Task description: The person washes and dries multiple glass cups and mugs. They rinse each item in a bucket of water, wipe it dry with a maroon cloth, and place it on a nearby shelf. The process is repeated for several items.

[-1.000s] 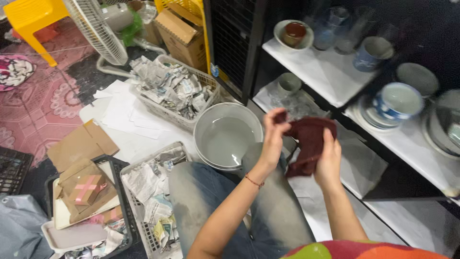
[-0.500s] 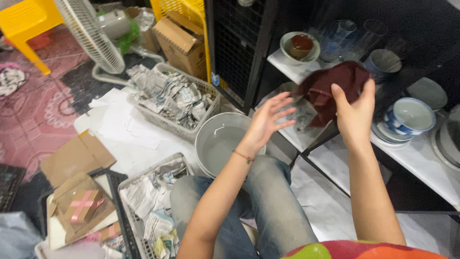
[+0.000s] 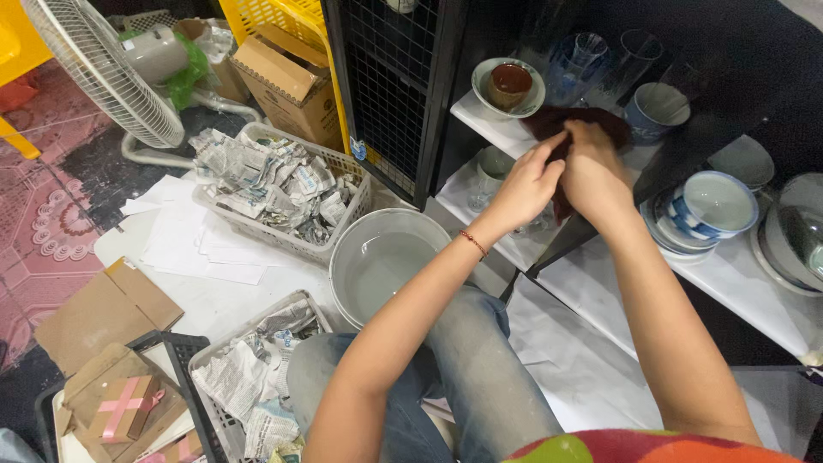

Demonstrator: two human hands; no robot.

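We are wiping the white shelf [image 3: 506, 129] — both hands press the dark red cloth [image 3: 591, 120] flat on it, between the small bowl on a saucer [image 3: 509, 86] and the blue cup [image 3: 656, 110]. Our left hand [image 3: 527, 184] pinches its near edge; our right hand [image 3: 591, 171] lies closed over it. Next, we judge, a careful sweep clear of the glasses [image 3: 591, 56]. Half a second ago the cloth hung in the right grip alone — left hand open.
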